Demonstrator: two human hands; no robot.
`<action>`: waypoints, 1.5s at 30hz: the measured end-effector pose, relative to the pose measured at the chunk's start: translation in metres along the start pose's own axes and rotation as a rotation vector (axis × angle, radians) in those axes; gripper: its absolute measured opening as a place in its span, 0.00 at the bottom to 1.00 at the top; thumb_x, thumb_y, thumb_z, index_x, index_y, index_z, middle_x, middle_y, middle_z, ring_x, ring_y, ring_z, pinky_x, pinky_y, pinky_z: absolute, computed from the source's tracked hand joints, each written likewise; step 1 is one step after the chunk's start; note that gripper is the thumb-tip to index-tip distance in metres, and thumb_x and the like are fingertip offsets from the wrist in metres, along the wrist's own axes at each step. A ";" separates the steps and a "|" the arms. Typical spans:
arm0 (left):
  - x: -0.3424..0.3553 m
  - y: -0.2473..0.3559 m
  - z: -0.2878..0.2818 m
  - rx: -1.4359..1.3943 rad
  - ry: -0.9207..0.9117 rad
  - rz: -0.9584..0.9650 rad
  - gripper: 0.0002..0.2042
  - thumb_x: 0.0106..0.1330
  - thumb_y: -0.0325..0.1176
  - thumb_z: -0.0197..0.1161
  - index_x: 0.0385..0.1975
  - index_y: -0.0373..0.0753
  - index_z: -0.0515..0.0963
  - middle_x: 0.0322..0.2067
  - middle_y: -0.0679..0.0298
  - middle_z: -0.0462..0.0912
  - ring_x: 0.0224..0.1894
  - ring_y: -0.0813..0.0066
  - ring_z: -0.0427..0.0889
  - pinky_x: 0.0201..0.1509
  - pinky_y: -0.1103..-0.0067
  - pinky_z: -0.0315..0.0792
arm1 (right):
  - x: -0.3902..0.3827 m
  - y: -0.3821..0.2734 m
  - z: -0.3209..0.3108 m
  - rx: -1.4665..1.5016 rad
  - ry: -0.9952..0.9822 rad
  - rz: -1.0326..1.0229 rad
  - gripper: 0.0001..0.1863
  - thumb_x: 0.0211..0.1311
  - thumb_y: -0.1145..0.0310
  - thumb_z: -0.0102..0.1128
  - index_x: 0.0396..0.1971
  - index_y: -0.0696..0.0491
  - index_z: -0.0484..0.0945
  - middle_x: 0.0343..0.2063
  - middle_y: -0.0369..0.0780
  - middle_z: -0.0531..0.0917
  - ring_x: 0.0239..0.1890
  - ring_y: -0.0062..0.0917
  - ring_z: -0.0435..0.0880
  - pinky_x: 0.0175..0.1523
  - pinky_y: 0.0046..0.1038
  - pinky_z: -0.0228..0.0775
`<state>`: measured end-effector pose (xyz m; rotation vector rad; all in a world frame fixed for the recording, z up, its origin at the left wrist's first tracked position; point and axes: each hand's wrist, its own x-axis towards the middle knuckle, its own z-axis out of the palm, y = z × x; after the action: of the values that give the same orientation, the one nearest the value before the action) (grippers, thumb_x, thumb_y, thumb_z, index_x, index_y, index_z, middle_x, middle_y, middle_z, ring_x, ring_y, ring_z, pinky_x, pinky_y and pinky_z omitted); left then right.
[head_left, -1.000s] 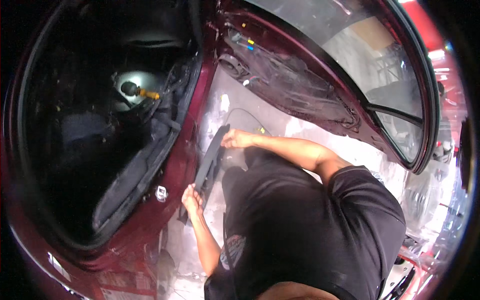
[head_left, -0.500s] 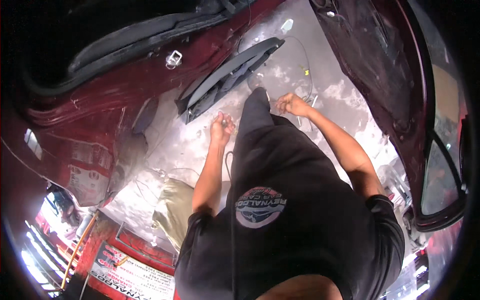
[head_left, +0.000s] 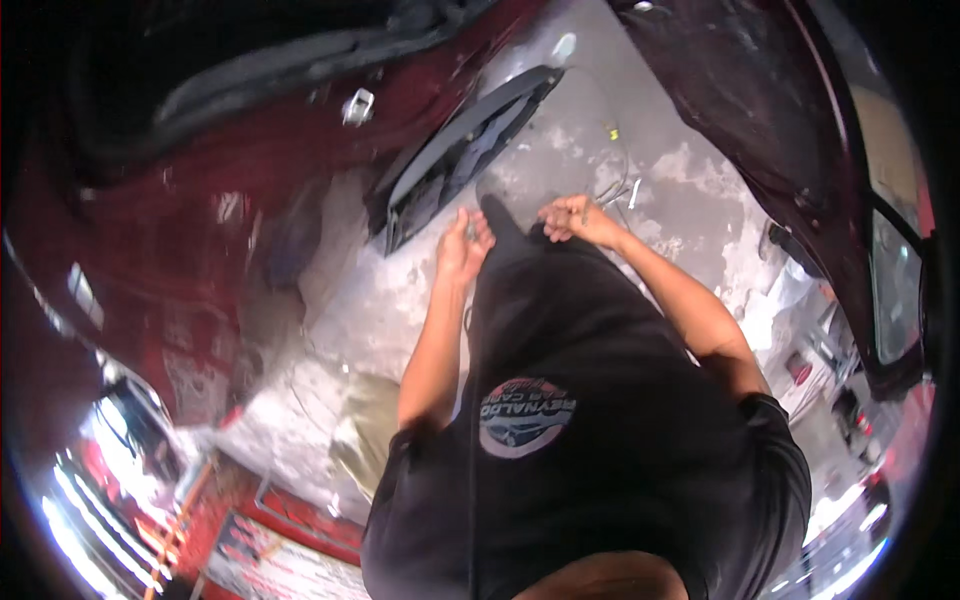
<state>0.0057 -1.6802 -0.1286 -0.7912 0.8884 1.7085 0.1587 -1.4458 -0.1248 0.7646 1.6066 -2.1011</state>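
My left hand [head_left: 465, 245] is held in front of my body with its fingers curled. A small greyish thing seems to lie in them, too small to name. To its right, my right hand [head_left: 580, 221] is raised with its fingers bent together; what they hold, if anything, is hidden. Just beyond my left hand, a black car door trim panel [head_left: 440, 185] leans at a slant near the dark red car body [head_left: 290, 150]. Neither hand touches the panel.
An open dark red car door [head_left: 790, 130] stands at the right. A metal door striker [head_left: 358, 106] juts from the body at the left. A thin cable with a yellow tag [head_left: 614, 133] lies on the patchy floor. Beige cloth [head_left: 370, 425] and a red sign stand lower left.
My hands have come closer together: the left has moved right, the right slightly left and nearer my body. The whole view has shifted a little.
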 end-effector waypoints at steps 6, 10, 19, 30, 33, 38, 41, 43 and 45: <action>0.001 0.040 -0.022 0.259 -0.043 -0.011 0.14 0.73 0.38 0.56 0.49 0.34 0.74 0.24 0.68 0.69 0.21 0.80 0.67 0.23 0.82 0.62 | 0.034 -0.009 -0.003 0.023 0.199 0.115 0.17 0.65 0.65 0.57 0.47 0.61 0.79 0.33 0.44 0.86 0.34 0.27 0.87 0.38 0.26 0.79; 0.009 0.073 -0.038 0.446 -0.038 0.037 0.13 0.73 0.35 0.55 0.49 0.34 0.76 0.18 0.68 0.69 0.13 0.80 0.63 0.16 0.84 0.58 | 0.077 -0.006 -0.005 -0.218 0.274 -0.248 0.17 0.62 0.68 0.56 0.48 0.62 0.79 0.31 0.44 0.86 0.32 0.29 0.86 0.38 0.29 0.79; 0.002 0.089 -0.105 0.418 0.138 -0.063 0.15 0.73 0.41 0.58 0.38 0.31 0.75 0.19 0.66 0.71 0.17 0.78 0.67 0.18 0.81 0.62 | 0.051 0.013 0.006 -0.040 0.352 0.160 0.14 0.64 0.67 0.54 0.41 0.60 0.82 0.29 0.41 0.85 0.29 0.25 0.85 0.35 0.25 0.79; -0.029 0.048 -0.020 0.512 0.060 0.019 0.13 0.75 0.37 0.51 0.37 0.33 0.77 0.27 0.61 0.78 0.24 0.70 0.78 0.27 0.76 0.76 | -0.009 0.015 0.052 0.543 0.074 0.064 0.21 0.68 0.59 0.58 0.51 0.62 0.76 0.38 0.49 0.84 0.40 0.35 0.87 0.44 0.33 0.83; -0.039 0.028 0.052 0.417 -0.166 0.056 0.16 0.77 0.41 0.48 0.43 0.32 0.73 0.36 0.58 0.76 0.37 0.65 0.78 0.43 0.67 0.79 | -0.027 -0.023 0.065 0.696 0.046 -0.012 0.23 0.70 0.61 0.56 0.54 0.65 0.73 0.43 0.51 0.82 0.41 0.40 0.86 0.47 0.36 0.82; -0.042 0.012 0.123 0.149 -0.450 0.028 0.21 0.77 0.46 0.46 0.47 0.31 0.71 0.39 0.55 0.78 0.45 0.55 0.79 0.55 0.59 0.75 | -0.044 -0.064 0.057 0.904 0.099 -0.218 0.18 0.72 0.62 0.53 0.51 0.61 0.74 0.42 0.48 0.83 0.41 0.37 0.87 0.49 0.37 0.82; -0.073 0.000 0.145 0.110 -0.401 0.089 0.25 0.78 0.49 0.41 0.48 0.28 0.70 0.38 0.52 0.77 0.44 0.54 0.80 0.56 0.60 0.76 | -0.045 -0.064 0.057 0.939 0.034 -0.291 0.20 0.73 0.60 0.49 0.51 0.63 0.73 0.44 0.51 0.83 0.45 0.38 0.85 0.53 0.38 0.79; -0.073 -0.005 0.148 0.168 -0.438 0.165 0.26 0.78 0.50 0.40 0.48 0.27 0.70 0.39 0.51 0.77 0.48 0.54 0.79 0.58 0.61 0.76 | -0.051 -0.072 0.061 0.991 0.055 -0.257 0.22 0.74 0.59 0.48 0.51 0.66 0.72 0.48 0.55 0.80 0.48 0.41 0.83 0.56 0.40 0.77; -0.074 -0.019 0.151 0.366 -0.394 0.332 0.27 0.77 0.50 0.43 0.50 0.25 0.70 0.45 0.49 0.76 0.51 0.55 0.76 0.63 0.59 0.71 | -0.050 -0.068 0.066 1.066 0.085 -0.196 0.21 0.74 0.58 0.46 0.50 0.63 0.72 0.48 0.54 0.80 0.51 0.42 0.82 0.60 0.43 0.73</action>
<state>0.0305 -1.5820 0.0075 -0.0567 1.0492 1.8243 0.1445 -1.4919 -0.0290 1.0099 0.4706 -3.0778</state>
